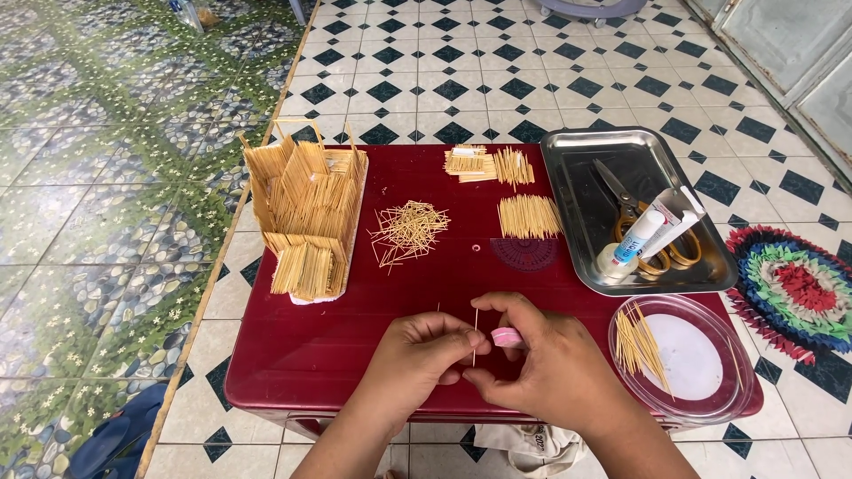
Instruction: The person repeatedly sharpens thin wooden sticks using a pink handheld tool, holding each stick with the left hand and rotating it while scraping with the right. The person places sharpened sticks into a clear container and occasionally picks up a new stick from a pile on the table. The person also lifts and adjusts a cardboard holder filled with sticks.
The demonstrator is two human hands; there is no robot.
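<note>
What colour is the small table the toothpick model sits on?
Dark red, glossy. The table shows best in the head view, with the toothpick model at its far left.

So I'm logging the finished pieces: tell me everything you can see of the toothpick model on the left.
The toothpick model is a pale tan structure of many thin wooden sticks glued side by side into upright panels, with a few sticks poking above. It stands on a white base at the left of the red table, beside the loose toothpick heap. No hand touches it.

One red table [302, 346], one steel tray [577, 213], one pair of scissors [621, 195], two glue tubes [639, 238], one clear lid [710, 372], one toothpick house [306, 208].
</note>
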